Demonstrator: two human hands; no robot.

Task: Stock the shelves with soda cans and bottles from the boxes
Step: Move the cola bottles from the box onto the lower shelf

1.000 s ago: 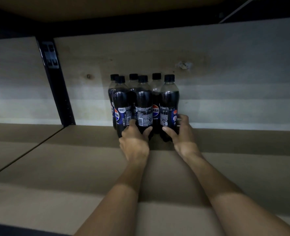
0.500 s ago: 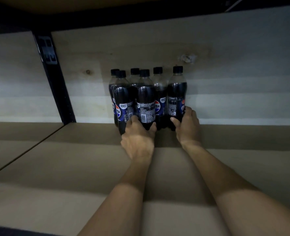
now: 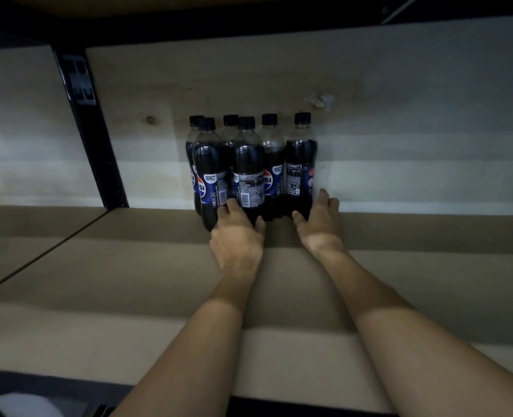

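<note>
Scanning from the left: black upright post (image 3: pixel 89 130) first, well apart from the action. Next up, a tight cluster of cola bottles (image 3: pixel 249 167), six caps by my count, all standing upright at the very back of the shelf board (image 3: pixel 128 266), close up to the back wall (image 3: pixel 399 130).

Moving right to the left hand (image 3: pixel 237 236): wrapped low around the front middle bottle (image 3: pixel 249 173), fingers tucked in on its left, thumb on its right, so properly grasping, not just nudging. Then the right hand (image 3: pixel 318 224), same deal on the rightmost bottle (image 3: pixel 300 164), thumb at the front of the base, fingers round the far side. Fingertips partly hidden behind the plastic, so can't say how tight.

Key bit for the coming move: long axis of every bottle straight up, both grips down at the base, caps way above. Bottles dead ahead of the knuckles, wall just behind, so hardly any room to shove further back. Right hand reaching a touch deeper than the left, left one sitting on the front row and nearer the shelf edge. Guessing placement pretty much done, next step probably just letting go and drawing both arms straight back. Worth easing off gently, base grips on tall bottles being a recipe for tipping a neighbour.
</note>
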